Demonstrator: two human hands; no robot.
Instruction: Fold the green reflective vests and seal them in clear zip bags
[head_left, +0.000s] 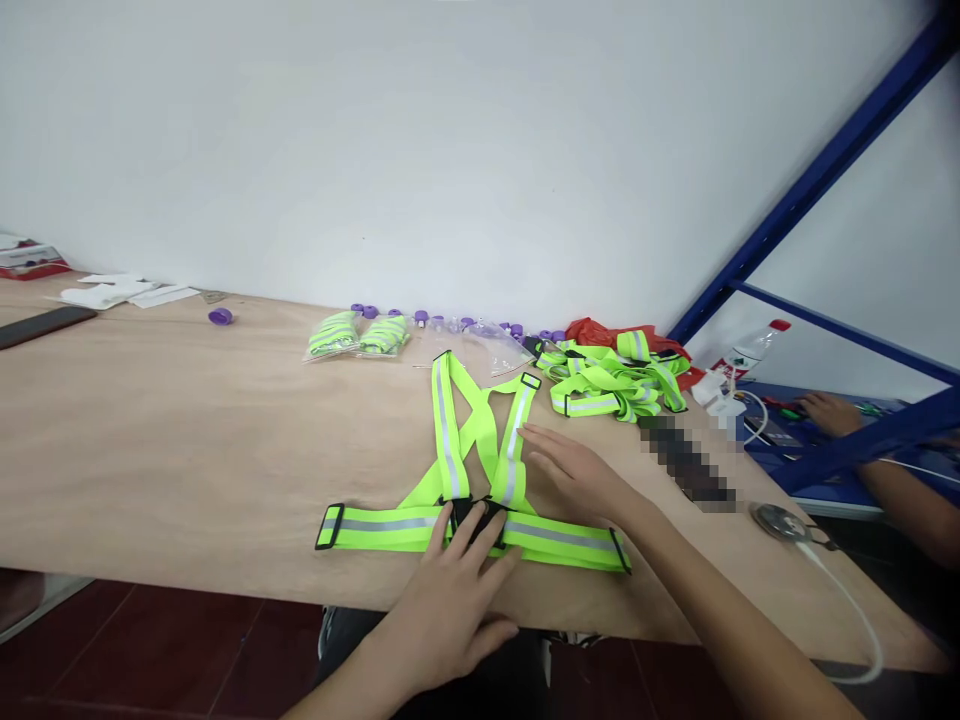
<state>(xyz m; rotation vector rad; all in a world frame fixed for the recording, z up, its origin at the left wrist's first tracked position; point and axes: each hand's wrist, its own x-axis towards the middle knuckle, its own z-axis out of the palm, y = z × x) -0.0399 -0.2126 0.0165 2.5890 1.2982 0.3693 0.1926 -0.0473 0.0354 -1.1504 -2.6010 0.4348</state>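
A neon-yellow reflective vest (444,430) made of straps lies spread on the wooden table (187,450), its waist strap running across and its shoulder straps pointing toward the wall. My left hand (457,590) rests with fingers spread over the black buckle (491,522) at the middle of the waist strap, partly covering it. My right hand (570,468) is flat, its fingertips at the outer edge of the right shoulder strap. Black adjusters (328,527) sit at the strap's ends.
Loose reflective straps (600,380) are heaped at the back right beside a red bag (600,332). Two packed vests (358,335), clear plastic bags (480,345) and purple rolls (420,317) line the wall. A bottle (754,350) and a co-worker's hand (831,412) appear right, past a blue frame (817,165).
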